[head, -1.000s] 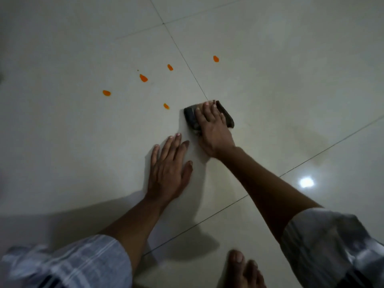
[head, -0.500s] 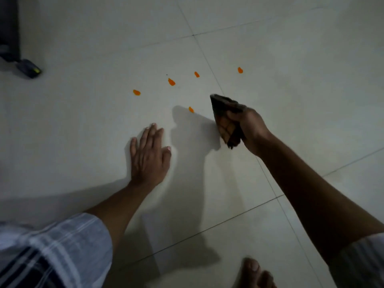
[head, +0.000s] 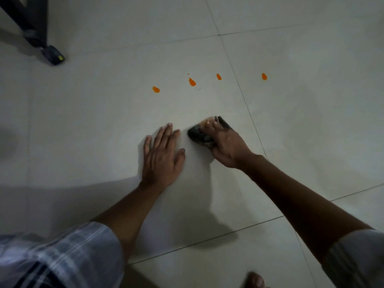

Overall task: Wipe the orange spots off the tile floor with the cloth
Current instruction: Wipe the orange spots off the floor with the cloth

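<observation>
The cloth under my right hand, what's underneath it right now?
The dark cloth lies on pale tile floor, pressed by the right hand. Bare tile shows around it. Whether an orange spot sits beneath is hidden.

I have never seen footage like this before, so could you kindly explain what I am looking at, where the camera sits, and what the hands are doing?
There is no machine here. A person wears a wide-angle camera on the head, which looks forward and down, so the arms enter from the bottom of the picture. The left hand rests flat on the pale tile floor as a support. The right hand presses a dark cloth against the floor. Beyond the hands lie four orange spots in a rough row, plus one tiny speck, not yet wiped. At top left stands a dark furniture leg with a small foot. A bare toe shows at the bottom edge.
</observation>
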